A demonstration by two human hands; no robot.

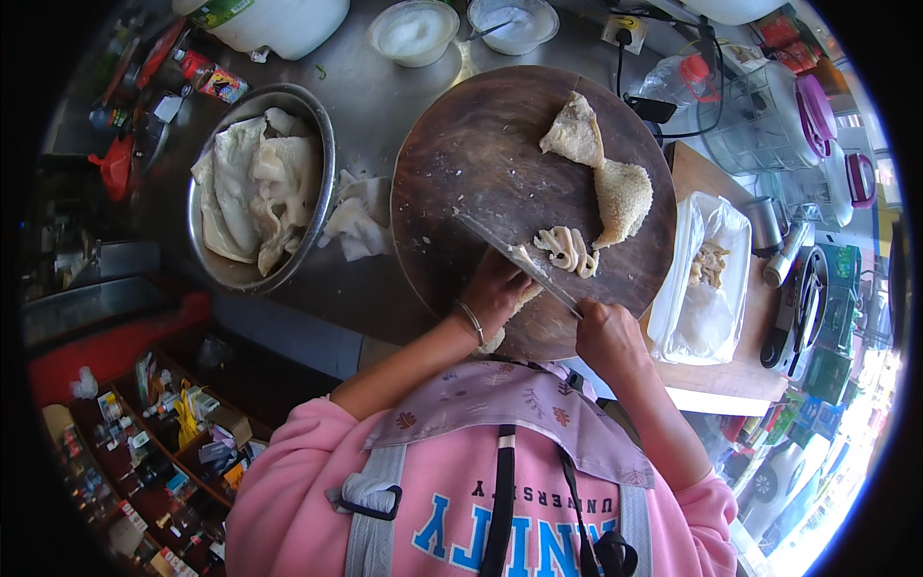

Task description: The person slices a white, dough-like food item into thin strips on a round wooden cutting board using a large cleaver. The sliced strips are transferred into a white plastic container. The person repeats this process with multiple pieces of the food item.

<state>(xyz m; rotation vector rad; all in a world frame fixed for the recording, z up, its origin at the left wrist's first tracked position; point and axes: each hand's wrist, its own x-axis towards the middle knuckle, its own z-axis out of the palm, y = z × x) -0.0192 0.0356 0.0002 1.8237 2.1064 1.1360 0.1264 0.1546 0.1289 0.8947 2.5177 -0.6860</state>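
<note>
My right hand (611,337) grips the handle of a kitchen knife (530,265), whose blade slants across the lower part of a round wooden chopping board (461,166). Beside the blade, my left hand (496,292) presses down on a piece of tripe (525,297), mostly hidden under the fingers. Cut strips of tripe (566,250) lie in a small heap beyond the blade. Farther up the board rest two uncut pieces, a folded pale one (575,131) and a bumpy one (623,200), touching each other. A shred clings to the blade.
Left of the board stands a steel bowl (326,180) of large tripe sheets, with a crumpled cloth or plastic (357,220) between. To the right is a plastic-lined white tub (735,288) holding cut strips. Two white-filled bowls (414,32) (513,25) and a black cable (619,68) lie behind.
</note>
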